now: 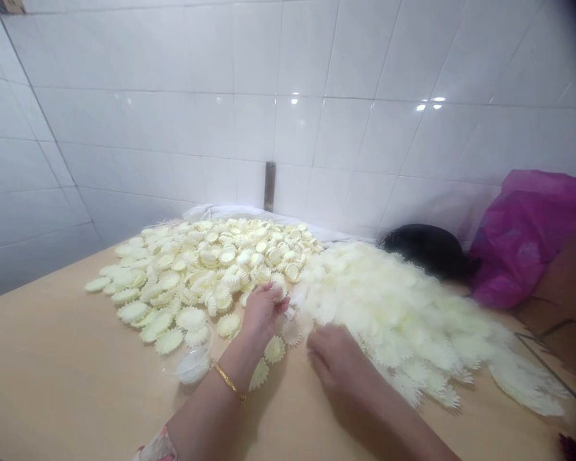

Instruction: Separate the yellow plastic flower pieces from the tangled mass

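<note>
My left hand, with a gold bracelet at the wrist, reaches to the front of a heap of pale yellow round cups with toothed edges. Its fingers are closed on one toothed-edge piece. To its right, my right hand is low over the table, fingers curled together. Whatever may be in that hand is hidden and blurred. Close beside it spreads a pile of flat, thin, pale toothed discs. A few loose pieces lie under and between my hands.
A small clear plastic tub with whitish contents stands left of my left forearm. At the back right are a dark rounded object and a magenta plastic bag. White cloth lies along the tiled wall behind the wooden table.
</note>
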Available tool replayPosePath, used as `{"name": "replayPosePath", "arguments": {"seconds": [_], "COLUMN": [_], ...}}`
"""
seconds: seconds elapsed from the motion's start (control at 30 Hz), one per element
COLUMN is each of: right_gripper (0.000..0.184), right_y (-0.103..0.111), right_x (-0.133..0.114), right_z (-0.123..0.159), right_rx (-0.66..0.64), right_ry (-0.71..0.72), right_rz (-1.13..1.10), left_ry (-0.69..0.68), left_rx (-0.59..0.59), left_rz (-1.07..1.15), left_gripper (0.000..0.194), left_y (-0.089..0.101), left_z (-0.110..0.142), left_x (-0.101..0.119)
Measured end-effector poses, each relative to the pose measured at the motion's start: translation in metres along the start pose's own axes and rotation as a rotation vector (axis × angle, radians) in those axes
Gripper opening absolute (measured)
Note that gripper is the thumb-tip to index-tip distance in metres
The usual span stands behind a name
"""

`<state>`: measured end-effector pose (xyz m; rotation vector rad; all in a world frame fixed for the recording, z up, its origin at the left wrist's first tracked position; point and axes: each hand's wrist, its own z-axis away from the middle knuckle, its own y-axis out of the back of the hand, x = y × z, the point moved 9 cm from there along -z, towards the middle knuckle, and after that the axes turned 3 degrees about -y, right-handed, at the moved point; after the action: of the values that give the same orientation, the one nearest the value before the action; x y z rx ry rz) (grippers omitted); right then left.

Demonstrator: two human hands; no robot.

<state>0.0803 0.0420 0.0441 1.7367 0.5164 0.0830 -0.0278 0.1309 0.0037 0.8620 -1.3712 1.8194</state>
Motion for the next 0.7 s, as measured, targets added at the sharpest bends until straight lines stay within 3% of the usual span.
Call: {"name": "replayPosePath", "arguments": {"seconds": [0.13, 0.3, 0.5, 0.7], "right_gripper": [0.019, 0.017, 0.021, 0.019], "right_y": [0.032, 0.048, 0.046, 0.031], "right_x": [0.03, 0.056, 0.04, 0.066], "right_z": [-0.042, -0.075, -0.037, 0.006], "right_rx": [0.14, 0.237, 0.298, 0.34], "right_ry": [-0.083, -0.19, -0.186, -0.32], "right_rz": [0.021, 0.04, -0.1, -0.693], "left_ry": [0.051, 0.068, 0.125, 0.131], "left_rx": [-0.037, -0.134, -0.241, -0.406], "left_rz": [-0.033, -0.109, -0.084, -0.24], "left_gripper": [0.018, 0.018, 0.017, 0.016], "left_y": [-0.007, -0.019, -0.033, -0.048], "left_z": [0.005, 0.012, 0.021, 0.038], "left_x": [-0.005, -0.013, -0.035, -0.059]}}
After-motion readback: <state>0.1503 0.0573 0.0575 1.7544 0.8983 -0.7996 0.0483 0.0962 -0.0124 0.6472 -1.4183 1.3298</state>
